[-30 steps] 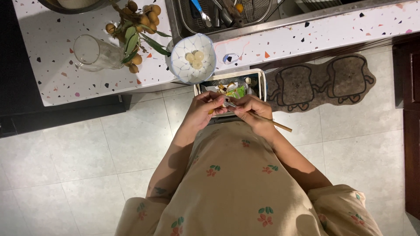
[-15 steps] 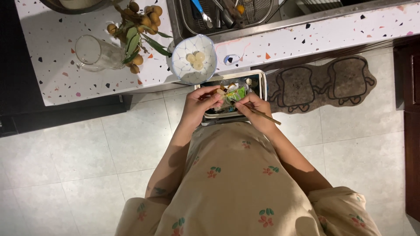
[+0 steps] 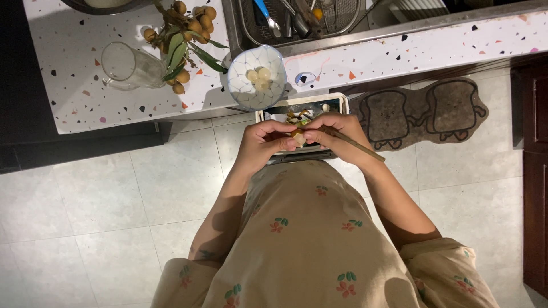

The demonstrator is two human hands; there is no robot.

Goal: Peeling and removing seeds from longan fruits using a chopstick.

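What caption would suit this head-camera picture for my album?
Both hands peel a small round fruit over a white bin, beside a bowl of peeled fruit on the speckled counter.

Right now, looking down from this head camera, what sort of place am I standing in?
Most likely a home kitchen. A speckled countertop runs along the top, with a metal sink holding utensils set into it, and a bowl of peeled fruit beside a bunch of small round fruit. The floor is pale tile.

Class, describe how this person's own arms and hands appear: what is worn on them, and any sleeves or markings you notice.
Both hands, left hand and right hand, are bare: no gloves, and no rings or watch can be made out. The forearms are uncovered. Loose beige sleeves with small red-and-green flower prints begin near the elbows, matching the dress.
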